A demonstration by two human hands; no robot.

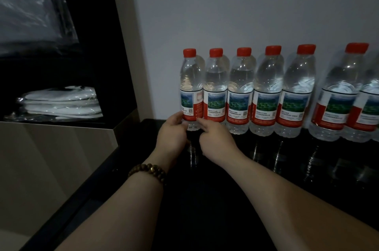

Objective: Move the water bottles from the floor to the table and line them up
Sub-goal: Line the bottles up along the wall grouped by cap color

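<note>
Head view: where do we stand with the water bottles (264, 90)?

We see them upright in a row along the tabletop's (328, 164) far edge, against the wall (235, 4), most of them shoulder to shoulder. Our hands are both on the leftmost bottle (191, 86), near the far left corner. The left hand (172, 137) wraps its lower label, and the right hand (214, 138) touches its other side with the fingertips; whether those curl round, we cannot tell.

How will it handle?

Full and capped, we judge, so fairly heavy for its size. The thin clear plastic likely dents under a squeeze and looks smooth. We'd hold it at the labelled waist, low, not by the red cap (189, 53).

And the surroundings?

The tabletop is dark and glossy, mirroring the bottles, so bases should slide easily. Left of it a recessed shelf (51, 121) holds white wrapped packets (63, 103). The room is dim.
</note>
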